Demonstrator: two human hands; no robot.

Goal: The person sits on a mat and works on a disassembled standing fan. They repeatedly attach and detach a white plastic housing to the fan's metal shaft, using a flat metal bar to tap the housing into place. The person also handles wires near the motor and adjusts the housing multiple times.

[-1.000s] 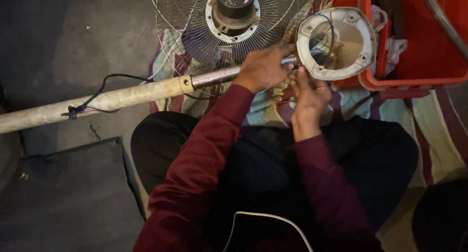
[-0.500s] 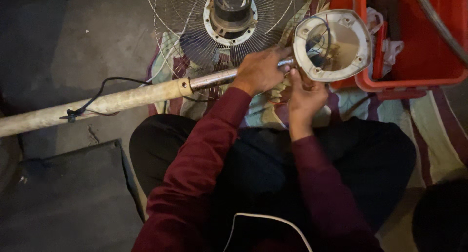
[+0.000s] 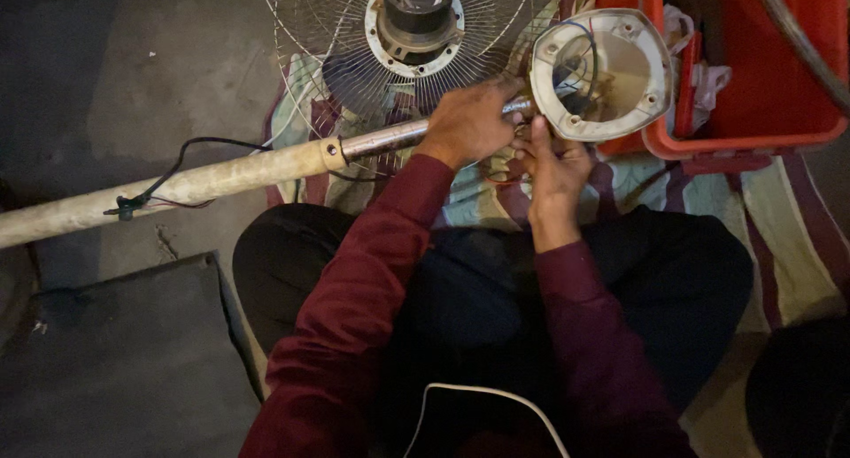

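Observation:
A dirty cream fan pole (image 3: 195, 185) lies across my lap, ending in a bare metal tube (image 3: 382, 141). My left hand (image 3: 467, 121) is closed around that tube near its right end. At the tube's end sits an open cream housing (image 3: 602, 73) with coloured wires inside. Just under the housing, my right hand (image 3: 554, 166) has its fingers pinched at thin wires where the tube meets the housing; the exact grip is hidden. A wire fan guard with its motor (image 3: 416, 15) lies behind the pole.
A red plastic crate (image 3: 753, 112) stands at the upper right, touching the housing. A striped cloth (image 3: 788, 236) covers the floor under me. A black cable (image 3: 190, 152) loops off the pole. A dark flat slab (image 3: 115, 360) lies at the lower left.
Both hands stay at the tube and housing joint. The view has drifted slightly, so everything sits a little higher in the picture.

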